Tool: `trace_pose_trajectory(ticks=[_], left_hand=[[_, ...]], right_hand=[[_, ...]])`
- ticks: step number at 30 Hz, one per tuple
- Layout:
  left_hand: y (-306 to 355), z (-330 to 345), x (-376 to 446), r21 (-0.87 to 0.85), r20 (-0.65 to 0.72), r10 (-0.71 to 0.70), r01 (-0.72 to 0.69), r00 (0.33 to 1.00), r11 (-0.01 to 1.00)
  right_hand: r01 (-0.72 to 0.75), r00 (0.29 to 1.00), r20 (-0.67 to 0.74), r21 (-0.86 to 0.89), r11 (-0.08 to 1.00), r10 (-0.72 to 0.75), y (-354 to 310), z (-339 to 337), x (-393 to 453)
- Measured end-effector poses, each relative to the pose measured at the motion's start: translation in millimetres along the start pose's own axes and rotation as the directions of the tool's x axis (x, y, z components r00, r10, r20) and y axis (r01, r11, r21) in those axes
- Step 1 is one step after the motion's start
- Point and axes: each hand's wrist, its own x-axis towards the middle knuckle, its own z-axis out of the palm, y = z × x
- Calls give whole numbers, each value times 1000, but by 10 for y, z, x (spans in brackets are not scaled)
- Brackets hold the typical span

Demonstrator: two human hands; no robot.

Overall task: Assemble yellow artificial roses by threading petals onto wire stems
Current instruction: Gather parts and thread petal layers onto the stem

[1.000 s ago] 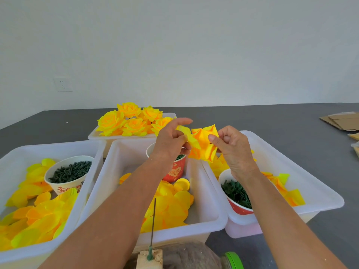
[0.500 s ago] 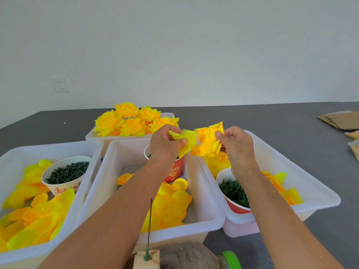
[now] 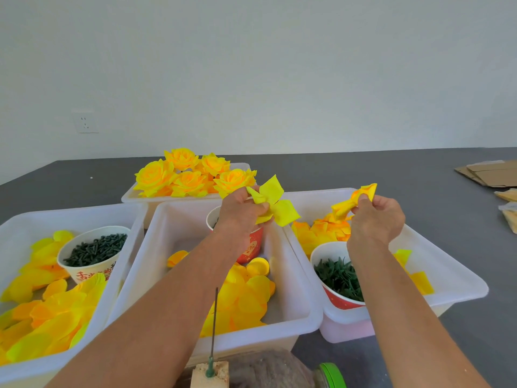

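Left hand (image 3: 242, 211): held up over the middle tub; its fingers are curled tight on a yellow petal piece (image 3: 272, 204), which is pinched at its middle and fans out to the right.
Right hand (image 3: 375, 219): held up over the right tub; a small bunch of orange-yellow petals (image 3: 354, 201) is pinched between its thumb and fingertips.
Gap: the two hands are kept apart, and the two petal pieces are not touching.
Middle tub (image 3: 305, 289): white plastic; loose yellow petals (image 3: 243, 298) are piled in it, and a red paper cup (image 3: 251, 247) is stood at its back, partly hidden by the left hand.
Right tub (image 3: 458, 278): white; more petals are kept in it, with a cup of dark green pieces (image 3: 340, 278) near the front.
Left tub (image 3: 117, 239): white; yellow and orange petals are heaped in it beside a white cup of dark green bits (image 3: 95, 249).
Back tub (image 3: 156, 198): filled with finished yellow roses (image 3: 190, 173).
Wire stem (image 3: 214, 326): stood upright in a small pale block (image 3: 209, 376) at the near edge, just in front of the middle tub.
Table (image 3: 363, 169): dark grey; flat cardboard (image 3: 489, 173) is laid at the far right.
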Motion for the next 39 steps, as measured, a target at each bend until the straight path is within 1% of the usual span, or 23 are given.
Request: trace_pose_trajectory(ticks=[4, 7, 9, 11, 13, 15, 16, 17, 18, 19, 20, 21, 22, 24, 26, 27, 28, 29, 30, 33, 34, 36, 39], left_hand=[[0, 12, -22, -7, 37, -8, 8, 999, 1000], [-10, 22, -32, 11, 54, -17, 16, 998, 1000], [-38, 22, -9, 65, 34, -19, 17, 999, 998], [-79, 23, 24, 139, 14, -16, 14, 1000, 990], [-94, 30, 26, 156, 14, -25, 22, 1000, 988], [-106, 25, 32, 180, 7, -6, 4, 1000, 984], [-106, 20, 33, 188, 4, 7, -8, 1000, 982], [-103, 20, 29, 182, 3, 15, -15, 1000, 983], [-100, 21, 25, 168, 1, 16, -16, 1000, 986], [-101, 25, 23, 157, 0, 12, -12, 1000, 987], [-101, 28, 18, 151, 1, 6, -6, 1000, 988], [-100, 36, 9, 144, 9, 4, -5, 1000, 990], [-100, 41, 1, 132, 22, 8, -10, 1000, 991], [-108, 51, -6, 109, 56, 24, -30, 998, 994], [-122, 63, -7, 109, 105, 40, -51, 994, 993], [-130, 70, -10, 119, 126, 45, -60, 991, 991], [-139, 73, -10, 133, 138, 47, -66, 989, 989], [-146, 73, -5, 143, 141, 44, -64, 989, 988], [-147, 67, -1, 142, 136, 35, -54, 990, 988], [-128, 29, 15, 100, 97, 13, -23, 995, 995], [-120, 13, 18, 84, 78, 7, -13, 997, 996], [-103, -17, 17, 47, 29, -13, 12, 999, 999], [-68, -48, 16, 41, -27, -9, 10, 1000, 999]], right_hand=[[-101, 995, -29, -43, 994, 100, 29, -9, 77], [-123, 992, 11, -123, 985, 126, 26, -64, 127], [-156, 983, 67, -170, 973, 170, 31, -88, 133], [-184, 976, 73, -244, 952, 207, 52, -73, 133], [-164, 981, 34, -365, 917, 189, 39, -54, 114], [-116, 989, 18, -518, 847, 146, -6, -44, 60], [-63, 995, 24, -584, 810, 94, -24, -49, 28], [25, 999, 51, -619, 785, 8, -30, -47, 1], [140, 990, 109, -599, 789, -93, -35, -36, -35], [260, 963, 204, -523, 811, -177, -41, -16, -76], [345, 920, 319, -391, 853, -226, -37, 10, -118], [365, 871, 433, -252, 896, -234, -34, 30, -169], [341, 819, 534, -155, 927, -212, -35, 37, -217], [292, 706, 691, -88, 952, -153, -45, 30, -278], [255, 607, 784, -36, 966, -131, -22, 26, -270], [252, 568, 810, -2, 968, -147, -10, 23, -269], [266, 551, 818, 16, 964, -165, -6, 18, -271], [289, 559, 810, 9, 957, -177, -3, 19, -267], [309, 587, 788, -8, 951, -184, 1, 25, -258], [286, 708, 689, -80, 955, -154, 32, 50, -211], [287, 748, 650, -132, 949, -136, 42, 57, -192], [338, 813, 567, -273, 900, -133, 73, 63, -152], [412, 850, 498, -422, 808, -174, 74, 51, -126]])
